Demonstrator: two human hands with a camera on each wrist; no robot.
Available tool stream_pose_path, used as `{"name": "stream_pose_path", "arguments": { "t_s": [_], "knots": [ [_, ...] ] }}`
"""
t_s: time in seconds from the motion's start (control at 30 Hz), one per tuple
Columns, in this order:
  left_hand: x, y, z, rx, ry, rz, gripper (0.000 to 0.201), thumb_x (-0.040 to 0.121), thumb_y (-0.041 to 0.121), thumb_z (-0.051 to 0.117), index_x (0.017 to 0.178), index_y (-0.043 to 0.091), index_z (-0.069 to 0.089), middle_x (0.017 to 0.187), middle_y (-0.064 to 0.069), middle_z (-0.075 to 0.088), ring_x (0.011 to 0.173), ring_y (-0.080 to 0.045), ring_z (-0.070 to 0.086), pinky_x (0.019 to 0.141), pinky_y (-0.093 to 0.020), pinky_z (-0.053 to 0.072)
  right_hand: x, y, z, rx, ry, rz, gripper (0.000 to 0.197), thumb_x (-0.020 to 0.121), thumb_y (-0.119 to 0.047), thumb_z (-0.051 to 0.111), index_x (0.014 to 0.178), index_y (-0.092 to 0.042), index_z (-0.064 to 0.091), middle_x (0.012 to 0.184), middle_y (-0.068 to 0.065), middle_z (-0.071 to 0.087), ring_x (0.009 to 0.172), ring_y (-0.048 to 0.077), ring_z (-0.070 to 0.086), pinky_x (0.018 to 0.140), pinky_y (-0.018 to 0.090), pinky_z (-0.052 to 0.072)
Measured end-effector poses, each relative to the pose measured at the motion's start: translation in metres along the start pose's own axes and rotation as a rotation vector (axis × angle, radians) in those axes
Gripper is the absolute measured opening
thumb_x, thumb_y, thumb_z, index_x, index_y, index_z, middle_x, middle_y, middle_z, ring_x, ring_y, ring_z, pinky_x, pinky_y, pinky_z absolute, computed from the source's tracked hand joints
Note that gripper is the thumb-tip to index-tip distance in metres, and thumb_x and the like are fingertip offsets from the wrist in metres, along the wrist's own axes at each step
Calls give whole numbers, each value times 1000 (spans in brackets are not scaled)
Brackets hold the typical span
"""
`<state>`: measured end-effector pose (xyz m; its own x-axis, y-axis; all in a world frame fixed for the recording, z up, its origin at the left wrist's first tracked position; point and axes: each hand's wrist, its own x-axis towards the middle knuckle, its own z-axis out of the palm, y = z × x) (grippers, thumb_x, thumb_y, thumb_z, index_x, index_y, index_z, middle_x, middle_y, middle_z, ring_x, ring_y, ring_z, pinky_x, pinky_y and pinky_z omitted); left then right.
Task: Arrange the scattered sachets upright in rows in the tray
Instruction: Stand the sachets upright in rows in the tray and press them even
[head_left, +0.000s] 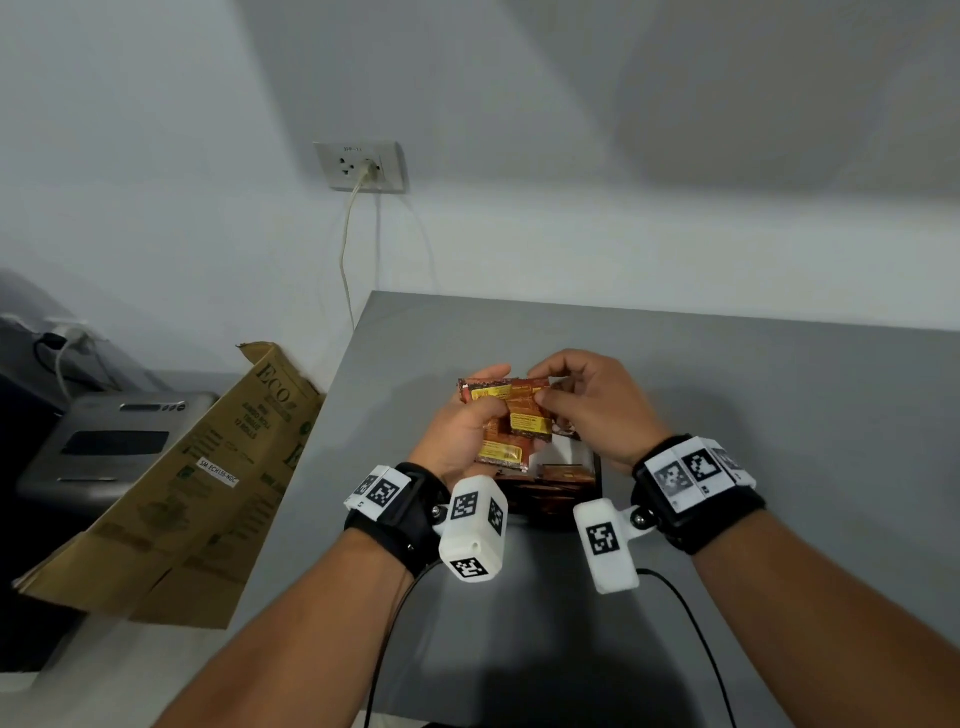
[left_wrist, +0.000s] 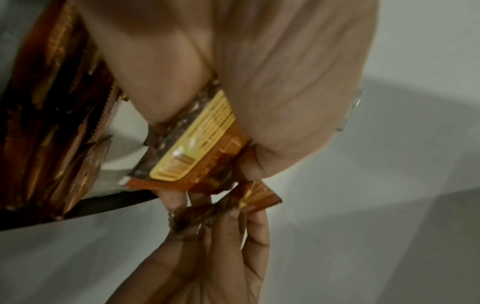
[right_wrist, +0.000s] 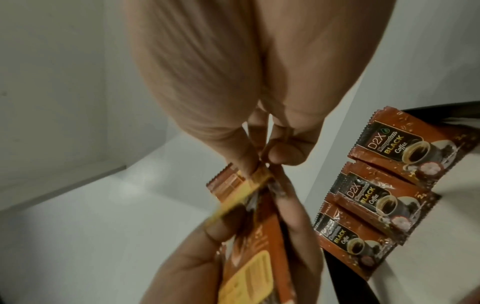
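Orange sachets (head_left: 506, 415): fanned in left hand (head_left: 462, 431), clasped;
Right hand (head_left: 587, 400): pinching top one; square edges before tray (head_left: 597, 470).

The right hand (right_wrist: 228, 86) reached down from the top of the frame, its thumb and fingertips (right_wrist: 284, 153) pinching the top edge of a sachet (right_wrist: 233, 185) that stood in a bunch (right_wrist: 262, 246) gripped from below by the left hand (right_wrist: 197, 265). The bunch showed its backs, orange with yellow label panels. To the right, three more sachets (right_wrist: 374, 197) stood upright, overlapping in a row, fronts showing "D2X Mangosteen BLACK Coffee" and a cup. A black tray (right_wrist: 345, 273) edge ran below and behind them. A pale tabletop (right_wrist: 103, 216) and wall (right_wrist: 52, 82) filled the left side.
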<state>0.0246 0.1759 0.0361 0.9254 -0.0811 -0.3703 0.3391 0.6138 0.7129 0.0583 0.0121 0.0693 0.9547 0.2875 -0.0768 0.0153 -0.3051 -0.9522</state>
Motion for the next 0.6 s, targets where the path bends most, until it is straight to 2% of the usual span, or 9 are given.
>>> {"name": "stream_pose_path", "arguments": {
  "t_s": [0.07,0.13,0.23,0.27,0.33,0.4,0.47,0.5,0.6],
  "knots": [
    [-1,-1,4,21,3,24,58,77,-13,56,131,10,52,107,-26,66,78,-41,68,63,-48,61,1,5,4,-115,53,-26,18,86,-16,74,95,-31,74,82,7,71,70,19,67,64,31,55],
    [-1,-3,7,56,32,54,70,69,-9,65,136,7,48,98,-25,66,70,-38,66,60,-43,57,0,4,9,-136,72,-43,17,87,-22,74,99,-32,75,82,4,67,66,15,63,61,29,52],
    [-3,-6,11,121,90,113,70,74,-10,72,138,4,47,96,-20,66,73,-31,67,60,-39,55,-6,-7,12,42,55,28,19,94,-6,61,101,-17,76,82,11,72,62,18,65,57,31,56],
    [-2,-7,11,145,111,148,64,77,-15,70,135,5,49,97,-18,66,77,-28,68,61,-38,56,-8,-11,11,163,45,87,18,95,-8,59,96,-12,76,83,12,73,66,21,67,61,34,58],
    [0,-6,10,230,120,214,61,77,-23,66,127,9,51,99,-15,66,83,-24,68,69,-37,58,-12,-16,6,350,-28,168,23,96,-21,61,89,-2,72,81,13,69,71,25,66,68,39,58],
    [-2,-5,9,294,101,240,61,76,-25,65,122,12,53,99,-16,65,84,-25,67,74,-39,57,-12,-14,5,264,-61,164,26,91,-27,70,86,-2,68,78,9,69,69,25,68,71,40,59],
    [-2,-3,7,253,111,181,54,81,-23,57,122,12,54,100,-19,66,83,-29,68,74,-44,56,-9,-10,4,89,-16,118,9,86,-12,74,90,-5,70,83,6,75,73,25,74,76,40,62],
    [-2,-2,6,204,122,138,51,84,-20,51,123,11,56,100,-21,67,82,-32,69,74,-45,57,-8,-7,3,49,23,116,8,85,-4,73,93,-6,71,86,6,76,76,25,75,77,41,62],
    [3,2,1,107,145,81,47,88,-16,45,124,10,57,102,-21,66,82,-36,69,76,-53,59,-6,-4,-5,148,143,165,13,87,4,67,96,-4,69,86,6,77,71,21,74,69,35,61]
  ]
}}
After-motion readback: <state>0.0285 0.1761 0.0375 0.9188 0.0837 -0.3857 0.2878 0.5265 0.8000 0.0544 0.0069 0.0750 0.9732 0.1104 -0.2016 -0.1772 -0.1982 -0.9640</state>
